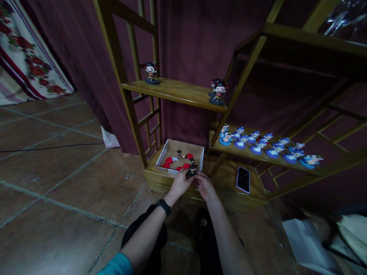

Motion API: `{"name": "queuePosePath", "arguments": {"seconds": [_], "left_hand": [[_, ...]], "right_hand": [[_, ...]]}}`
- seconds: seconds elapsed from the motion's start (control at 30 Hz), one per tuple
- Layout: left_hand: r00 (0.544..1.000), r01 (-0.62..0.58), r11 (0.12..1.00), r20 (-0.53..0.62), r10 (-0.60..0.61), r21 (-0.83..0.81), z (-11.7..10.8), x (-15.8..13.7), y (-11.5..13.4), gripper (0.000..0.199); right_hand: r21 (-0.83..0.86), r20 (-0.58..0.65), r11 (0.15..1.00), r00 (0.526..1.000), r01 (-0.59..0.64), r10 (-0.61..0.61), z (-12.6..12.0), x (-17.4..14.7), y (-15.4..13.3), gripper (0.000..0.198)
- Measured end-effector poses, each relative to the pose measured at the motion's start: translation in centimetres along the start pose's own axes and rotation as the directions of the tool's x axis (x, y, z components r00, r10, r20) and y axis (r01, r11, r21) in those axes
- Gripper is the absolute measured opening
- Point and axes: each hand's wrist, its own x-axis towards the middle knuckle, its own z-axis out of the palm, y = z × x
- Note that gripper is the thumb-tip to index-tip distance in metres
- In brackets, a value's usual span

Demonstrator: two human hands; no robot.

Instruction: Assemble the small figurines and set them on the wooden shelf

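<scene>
Head view: left hand [181, 182] and right hand [205, 186] both grasp a dark-haired figurine [193, 168] low down, probably to keep it steady and upright (its lower part is partly hidden). It sits between them, by the box's [186, 146] near edge, toward the right corner.

Stretching both bare forearms [147, 233] forward, holding left hand [180, 184] and right hand [205, 187] close together near the bottom shelf's [225, 176] front edge, curling fingers [202, 179] inward, palms facing each other.
</scene>
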Motion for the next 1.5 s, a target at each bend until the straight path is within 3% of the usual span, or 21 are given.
{"name": "queuePosePath", "arguments": {"seconds": [0.6, 0.87, 1.27, 1.5], "left_hand": [[0.993, 0.081, 0.977, 0.104, -0.061, -0.199, 0.4, 0.7, -1.0, 0.022], [0.994, 0.045, 0.994, 0.103, -0.035, -0.104, 0.4, 0.7, -1.0, 0.031], [0.999, -0.008, 0.997, 0.042, 0.012, -0.078, 0.1, 0.4, 0.0, 0.028], [0.992, -0.127, 0.974, 0.023, 0.125, 0.187, 0.2, -0.1, 0.3, 0.028]], "right_hand": [[0.076, 0.054, 0.997, 0.998, -0.025, 0.021, -0.1, 0.2, -0.2, 0.023], [0.097, 0.067, 0.995, 0.998, -0.027, 0.021, -0.3, 0.2, -0.1, 0.023], [0.105, 0.090, 0.994, 0.996, -0.034, 0.025, 0.1, 0.1, 0.0, 0.025], [0.086, 0.066, 0.996, 0.998, -0.015, 0.009, 0.2, -0.2, -0.1, 0.025]]}}
